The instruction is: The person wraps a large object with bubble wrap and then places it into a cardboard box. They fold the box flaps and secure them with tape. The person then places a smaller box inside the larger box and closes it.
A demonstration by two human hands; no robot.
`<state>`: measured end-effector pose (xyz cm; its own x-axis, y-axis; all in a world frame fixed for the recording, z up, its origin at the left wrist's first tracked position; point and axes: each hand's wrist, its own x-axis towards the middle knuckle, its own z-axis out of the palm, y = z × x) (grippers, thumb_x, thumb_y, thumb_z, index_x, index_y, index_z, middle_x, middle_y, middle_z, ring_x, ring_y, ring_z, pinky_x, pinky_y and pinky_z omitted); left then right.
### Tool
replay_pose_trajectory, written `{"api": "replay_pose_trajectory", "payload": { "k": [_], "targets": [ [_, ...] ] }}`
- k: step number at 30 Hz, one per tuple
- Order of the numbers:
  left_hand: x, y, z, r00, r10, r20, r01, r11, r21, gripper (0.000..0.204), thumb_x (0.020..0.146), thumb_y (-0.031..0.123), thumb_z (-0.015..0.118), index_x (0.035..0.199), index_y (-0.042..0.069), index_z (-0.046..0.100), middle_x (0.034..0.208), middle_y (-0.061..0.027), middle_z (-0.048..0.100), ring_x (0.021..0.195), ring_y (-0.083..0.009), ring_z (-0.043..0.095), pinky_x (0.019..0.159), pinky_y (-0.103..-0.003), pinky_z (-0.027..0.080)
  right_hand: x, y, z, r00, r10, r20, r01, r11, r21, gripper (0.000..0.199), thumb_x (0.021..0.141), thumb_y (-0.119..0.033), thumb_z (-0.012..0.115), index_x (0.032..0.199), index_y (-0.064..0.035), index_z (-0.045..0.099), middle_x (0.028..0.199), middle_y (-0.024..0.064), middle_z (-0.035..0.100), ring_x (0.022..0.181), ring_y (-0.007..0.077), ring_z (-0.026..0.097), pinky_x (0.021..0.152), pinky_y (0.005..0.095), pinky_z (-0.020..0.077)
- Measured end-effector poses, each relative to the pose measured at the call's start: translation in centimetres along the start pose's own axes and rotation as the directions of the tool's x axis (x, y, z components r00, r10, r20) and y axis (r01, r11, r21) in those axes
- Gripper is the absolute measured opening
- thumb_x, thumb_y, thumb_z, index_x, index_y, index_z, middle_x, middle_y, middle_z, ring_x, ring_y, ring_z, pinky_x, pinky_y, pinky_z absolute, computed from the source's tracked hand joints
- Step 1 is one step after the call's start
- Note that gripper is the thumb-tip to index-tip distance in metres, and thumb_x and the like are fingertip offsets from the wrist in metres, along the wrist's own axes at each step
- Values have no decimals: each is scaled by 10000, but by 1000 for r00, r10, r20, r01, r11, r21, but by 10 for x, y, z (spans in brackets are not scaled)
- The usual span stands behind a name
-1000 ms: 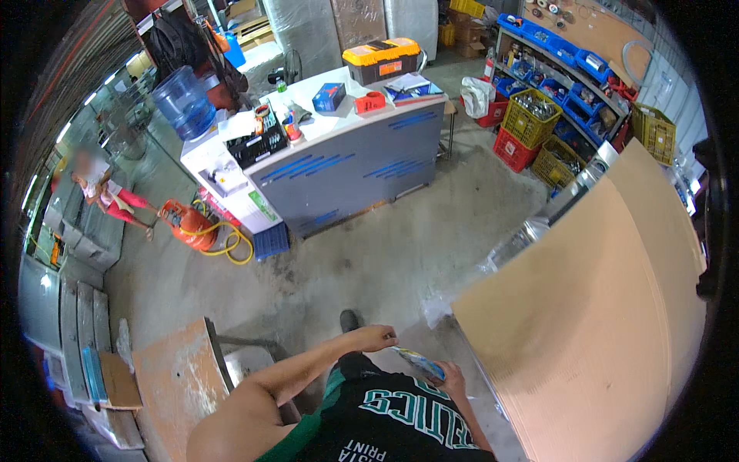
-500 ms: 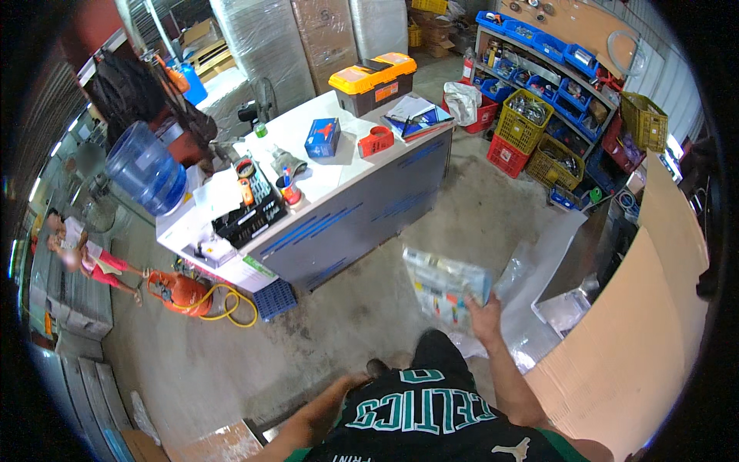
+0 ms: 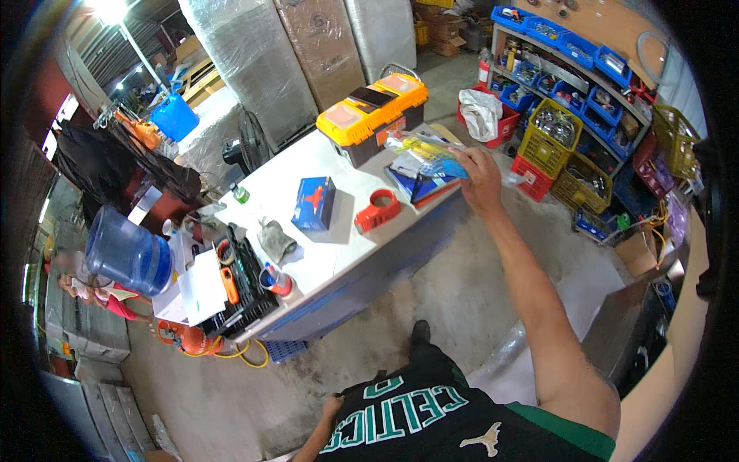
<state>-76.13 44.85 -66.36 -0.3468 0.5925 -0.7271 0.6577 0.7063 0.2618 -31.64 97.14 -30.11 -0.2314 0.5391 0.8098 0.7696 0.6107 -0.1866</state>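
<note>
While the right hand (image 3: 479, 177) holds the packet (image 3: 428, 155) gripped at its right end, we note the packet over the right part of the counter (image 3: 286, 171), above the books (image 3: 416, 190); whether it touches them we cannot tell. Just behind it we record the orange-lidded toolbox (image 3: 369, 115). The left hand (image 3: 332, 403) is low beside the shirt (image 3: 400, 412); fingers mostly hidden, so we cannot tell its state. Left of the packet we log a blue box (image 3: 312, 205).
</note>
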Motion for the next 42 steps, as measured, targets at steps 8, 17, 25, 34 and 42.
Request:
{"api": "replay_pose_trajectory", "payload": {
  "k": [8, 17, 25, 34, 42],
  "targets": [
    [13, 42, -55, 995, -91, -47, 88, 994, -68, 467, 960, 439, 631, 1258, 88, 705, 1171, -225, 728, 1133, -396, 681, 963, -444, 523, -55, 61, 163, 803, 52, 594, 114, 964, -239, 575, 917, -98, 576, 1483, -187, 525, 1454, 161, 511, 1384, 351, 464, 1237, 546, 246],
    [88, 33, -127, 927, 200, 317, -161, 976, -144, 409, 991, 416, 578, 1054, 34, 710, 952, -127, 724, 894, -239, 696, 760, -410, 558, -378, -112, 34, 52, 733, 679, -795, 442, -417, 492, 911, -228, 694, 1337, -8, 584, 1382, 258, 529, 1336, 431, 474, 1116, 508, 417],
    [187, 71, -131, 749, 287, 597, -581, 719, 382, 459, 989, 437, 553, 1030, 1, 690, 975, -130, 719, 880, -240, 681, 747, -419, 538, -584, -312, -126, -441, 864, 243, -776, -231, -587, 387, 854, -355, 671, 1106, -66, 727, 1153, 218, 707, 1092, 416, 661, 978, 488, 528],
    [166, 252, -67, 455, 499, 737, -843, 510, 175, 293, 1004, 268, 586, 1106, 17, 697, 956, -153, 735, 812, -224, 721, 725, -386, 559, -674, -551, -147, -724, 690, 16, -690, -724, -23, 380, 854, -315, 628, 1002, 17, 741, 1058, 281, 706, 1039, 444, 668, 921, 526, 534],
    [-14, 393, 30, 212, 716, 665, -798, 520, -306, 182, 1026, 160, 597, 1101, 2, 648, 936, -108, 716, 762, -191, 692, 663, -313, 543, -774, -633, -166, -765, 643, 44, -628, -759, 174, 337, 968, -328, 652, 1120, -31, 701, 901, 105, 724, 696, 212, 677, 614, 372, 558]
  ]
}}
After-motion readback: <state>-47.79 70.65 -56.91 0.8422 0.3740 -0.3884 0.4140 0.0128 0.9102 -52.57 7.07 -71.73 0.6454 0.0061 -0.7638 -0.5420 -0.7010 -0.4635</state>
